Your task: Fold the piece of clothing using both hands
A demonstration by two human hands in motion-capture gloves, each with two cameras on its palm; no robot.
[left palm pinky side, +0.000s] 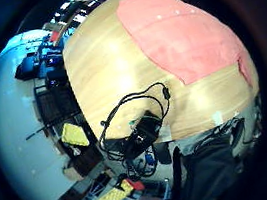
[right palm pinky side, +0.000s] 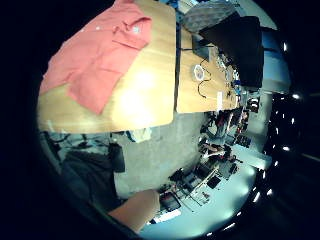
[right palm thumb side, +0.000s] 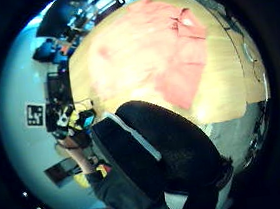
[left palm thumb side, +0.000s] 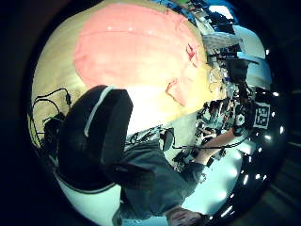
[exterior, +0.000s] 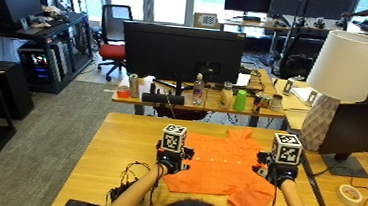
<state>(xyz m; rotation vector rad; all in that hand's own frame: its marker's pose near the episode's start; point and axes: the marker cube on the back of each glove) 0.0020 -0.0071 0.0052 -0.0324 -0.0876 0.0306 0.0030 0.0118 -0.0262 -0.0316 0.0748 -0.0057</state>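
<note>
An orange short-sleeved shirt (exterior: 222,166) lies spread flat on the wooden table (exterior: 120,142), collar toward the far edge and one sleeve (exterior: 252,202) near the front edge. My left hand (exterior: 168,163) hovers over the shirt's left edge. My right hand (exterior: 276,175) hovers over its right edge. Both palm cameras see the shirt (left palm pinky side: 180,37) (right palm pinky side: 95,55) from some way off, lying untouched. A black gloved thumb (left palm thumb side: 94,136) shows in the left thumb side view and another (right palm thumb side: 159,142) in the right one, neither holding cloth. The shirt (left palm thumb side: 136,52) (right palm thumb side: 149,48) is not gripped by either hand.
A black box with looped cables (exterior: 127,183) sits at the table's front left. To the right stand a white lamp (exterior: 339,81), a monitor foot (exterior: 342,164) and a tape roll (exterior: 348,194). Behind is a desk with a monitor (exterior: 182,52) and several bottles.
</note>
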